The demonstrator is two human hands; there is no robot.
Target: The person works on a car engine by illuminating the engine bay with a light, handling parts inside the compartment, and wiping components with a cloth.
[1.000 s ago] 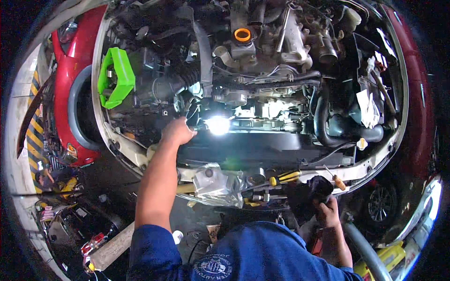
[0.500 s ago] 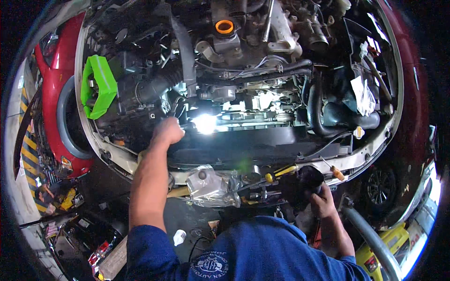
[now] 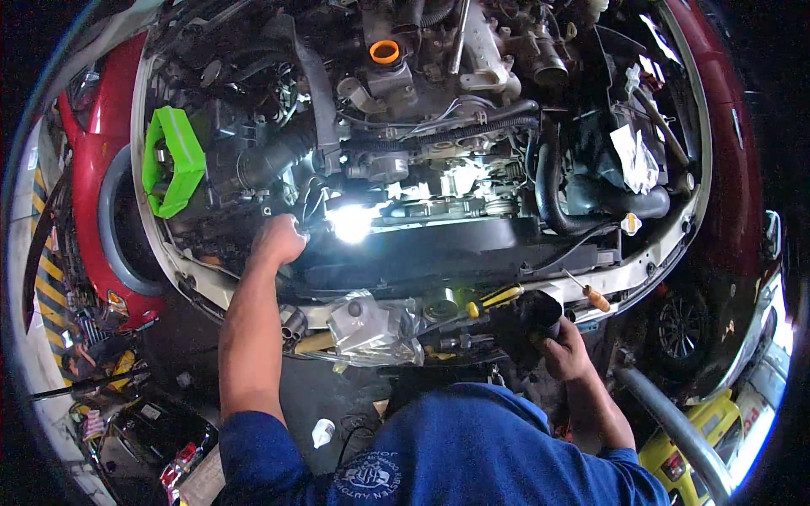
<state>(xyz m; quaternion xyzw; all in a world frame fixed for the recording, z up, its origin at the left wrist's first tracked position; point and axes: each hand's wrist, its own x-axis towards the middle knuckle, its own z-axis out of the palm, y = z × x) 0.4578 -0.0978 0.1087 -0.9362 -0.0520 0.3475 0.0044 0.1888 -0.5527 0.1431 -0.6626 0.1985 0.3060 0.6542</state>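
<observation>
At the front left of the open engine bay, my left hand is closed, its fingers curled round something that I cannot make out. Just right of it a glaring work light shines down among the engine parts; whether the hand grips this light does not show. Thin dark wires loop beyond the knuckles. My right hand is wrapped round a black, hollow, cup-like part over the front edge of the car. Close to this part are a pair of yellow-handled pliers and a screwdriver with an orange-brown handle.
A clear plastic bag lies on the front of the car among tools. At the bay's left rim stands a bright green tray. An orange ring tops the engine. Black hoses run at right. Red cars flank the bay.
The whole view has shifted, so everything sits a little further left. My right hand and the black part have risen slightly in the picture; both hands keep their grips.
</observation>
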